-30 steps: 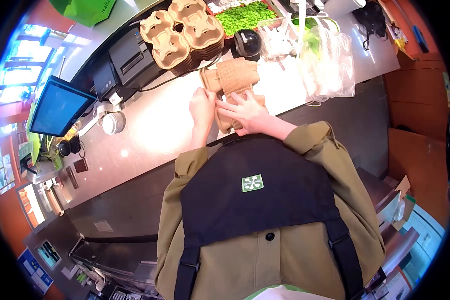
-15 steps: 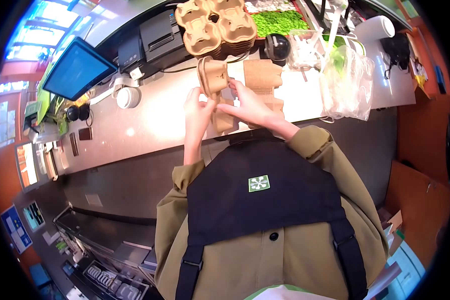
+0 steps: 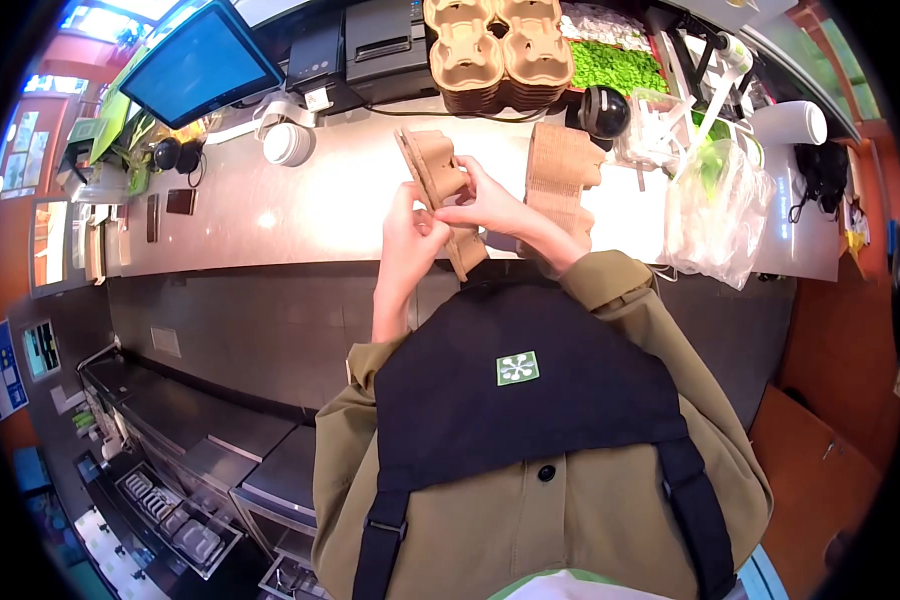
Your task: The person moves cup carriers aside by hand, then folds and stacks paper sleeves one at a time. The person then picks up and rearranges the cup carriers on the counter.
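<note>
Over the counter, both hands hold a brown molded-pulp cup carrier [image 3: 435, 168] tilted up on edge. My left hand [image 3: 410, 240] pinches its flat edge with thumb and fingers. On the other side, my right hand [image 3: 492, 205] grips it, thumb close to the left fingers and fingertips behind the cup wells. To the right, a stack of nested carriers [image 3: 560, 180] rests on its side, close to my right forearm. Another tall stack of cup carriers [image 3: 500, 90] stands behind, cup wells facing up.
The metal counter [image 3: 230, 235] runs across the view. Along its back are a monitor [image 3: 202, 62], printers [image 3: 380, 50], a white-lidded cup [image 3: 287, 145], a black round device [image 3: 604, 112] and green leafy decoration [image 3: 615, 68]. Clear plastic bags [image 3: 720, 220] hang over the front edge at right.
My view has shifted, so the counter items appear farther right. The held cup carrier has turned more edge-on, with both hands still on it.
</note>
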Demonstrator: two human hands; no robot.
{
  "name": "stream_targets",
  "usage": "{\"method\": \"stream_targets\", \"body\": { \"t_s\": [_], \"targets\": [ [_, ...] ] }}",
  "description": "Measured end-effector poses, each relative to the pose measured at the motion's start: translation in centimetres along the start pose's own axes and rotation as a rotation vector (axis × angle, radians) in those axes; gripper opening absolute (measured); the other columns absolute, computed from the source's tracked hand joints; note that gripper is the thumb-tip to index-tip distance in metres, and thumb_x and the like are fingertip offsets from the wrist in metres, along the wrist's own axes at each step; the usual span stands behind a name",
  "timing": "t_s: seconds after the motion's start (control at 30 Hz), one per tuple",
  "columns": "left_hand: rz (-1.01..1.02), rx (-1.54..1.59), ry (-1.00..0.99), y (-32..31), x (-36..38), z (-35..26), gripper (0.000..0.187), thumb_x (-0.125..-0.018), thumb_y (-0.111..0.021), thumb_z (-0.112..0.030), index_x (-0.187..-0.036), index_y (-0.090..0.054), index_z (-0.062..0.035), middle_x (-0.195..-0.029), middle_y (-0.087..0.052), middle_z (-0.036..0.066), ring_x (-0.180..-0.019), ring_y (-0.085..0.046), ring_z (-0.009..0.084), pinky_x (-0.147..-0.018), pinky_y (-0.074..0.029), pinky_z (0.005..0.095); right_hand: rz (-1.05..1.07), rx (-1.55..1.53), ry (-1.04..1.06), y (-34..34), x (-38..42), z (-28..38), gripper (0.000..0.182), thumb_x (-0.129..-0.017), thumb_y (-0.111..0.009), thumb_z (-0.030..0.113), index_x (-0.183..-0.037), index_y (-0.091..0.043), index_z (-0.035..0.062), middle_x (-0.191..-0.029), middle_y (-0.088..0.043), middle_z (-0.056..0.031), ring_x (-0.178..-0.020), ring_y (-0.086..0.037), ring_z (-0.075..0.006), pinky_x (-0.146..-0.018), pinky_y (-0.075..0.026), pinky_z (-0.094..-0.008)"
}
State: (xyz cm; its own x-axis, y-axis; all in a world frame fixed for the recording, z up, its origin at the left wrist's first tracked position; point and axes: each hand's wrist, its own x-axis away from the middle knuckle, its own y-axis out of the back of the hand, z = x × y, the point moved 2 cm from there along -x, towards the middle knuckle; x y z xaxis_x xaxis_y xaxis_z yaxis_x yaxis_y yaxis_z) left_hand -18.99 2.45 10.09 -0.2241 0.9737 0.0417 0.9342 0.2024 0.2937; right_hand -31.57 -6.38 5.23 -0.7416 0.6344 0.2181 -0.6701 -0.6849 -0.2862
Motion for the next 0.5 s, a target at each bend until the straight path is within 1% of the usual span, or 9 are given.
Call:
{"method": "stream_targets", "body": {
  "t_s": [0.1,0.2,0.3,0.4,0.43,0.5],
  "targets": [
    [0.002,0.01,-0.006,0.1,0.6,1.0,0.031,-0.077,-0.055,0.007,-0.106,-0.046,0.0016,-0.093,-0.062,0.01,-0.076,-0.064,0.0127,-0.06,-0.052,0.0231,0.002,0.207,0.106,0.2,-0.5,-1.0,0.096,-0.067,-0.085,0.019,-0.136,-0.022,-0.0048,-0.111,-0.057,-0.0162,-0.098,-0.059,-0.0188,-0.086,-0.048,-0.0302],
    [-0.019,-0.023,0.005,0.1,1.0,1.3,0.03,-0.077,-0.054,0.006,-0.106,-0.047,0.0016,-0.093,-0.062,0.01,-0.075,-0.064,0.0127,-0.06,-0.052,0.024,0.028,0.091,0.07,-0.4,-0.6,-1.8,0.095,-0.067,-0.083,0.021,-0.134,-0.021,-0.0046,-0.114,-0.055,-0.0173,-0.1,-0.058,-0.0192,-0.085,-0.049,-0.0318],
    [-0.06,-0.071,0.011,-0.1,1.3,1.6,0.027,-0.079,-0.056,0.004,-0.105,-0.047,0.0018,-0.093,-0.062,0.011,-0.074,-0.065,0.0139,-0.059,-0.052,0.025,0.057,0.095,-0.047,-0.6,-0.2,-1.2,0.092,-0.067,-0.082,0.02,-0.132,-0.021,-0.0042,-0.116,-0.054,-0.0175,-0.102,-0.057,-0.0205,-0.086,-0.049,-0.0331],
    [-0.169,-0.139,0.002,-0.6,1.9,1.6,0.024,-0.078,-0.06,0.001,-0.098,-0.046,0.0003,-0.077,-0.055,0.01,-0.059,-0.058,0.0143,-0.054,-0.047,0.0278,-0.04,0.224,0.136,-0.8,0.0,-1.5,0.093,-0.064,-0.082,0.023,-0.131,-0.022,-0.0028,-0.115,-0.055,-0.0195,-0.103,-0.059,-0.026,-0.089,-0.049,-0.0359],
    [-0.187,-0.204,-0.008,-0.6,2.1,1.8,0.025,-0.08,-0.062,-0.002,-0.099,-0.046,0.0009,-0.08,-0.055,0.013,-0.061,-0.06,0.0187,-0.055,-0.049,0.0311,-0.065,0.295,0.11,-0.9,0.1,-1.5,0.094,-0.064,-0.081,0.025,-0.132,-0.022,-0.0022,-0.115,-0.055,-0.0207,-0.104,-0.059,-0.0283,-0.091,-0.049,-0.0368],
    [-0.222,-0.186,-0.001,-0.6,2.6,1.1,0.024,-0.082,-0.062,-0.003,-0.1,-0.046,0.0014,-0.084,-0.055,0.013,-0.063,-0.061,0.0194,-0.056,-0.049,0.0317,-0.121,0.437,0.057,-1.0,0.3,-1.5,0.095,-0.062,-0.081,0.028,-0.132,-0.023,-0.0011,-0.116,-0.055,-0.023,-0.107,-0.059,-0.0329,-0.094,-0.048,-0.0387]
  ]
}}
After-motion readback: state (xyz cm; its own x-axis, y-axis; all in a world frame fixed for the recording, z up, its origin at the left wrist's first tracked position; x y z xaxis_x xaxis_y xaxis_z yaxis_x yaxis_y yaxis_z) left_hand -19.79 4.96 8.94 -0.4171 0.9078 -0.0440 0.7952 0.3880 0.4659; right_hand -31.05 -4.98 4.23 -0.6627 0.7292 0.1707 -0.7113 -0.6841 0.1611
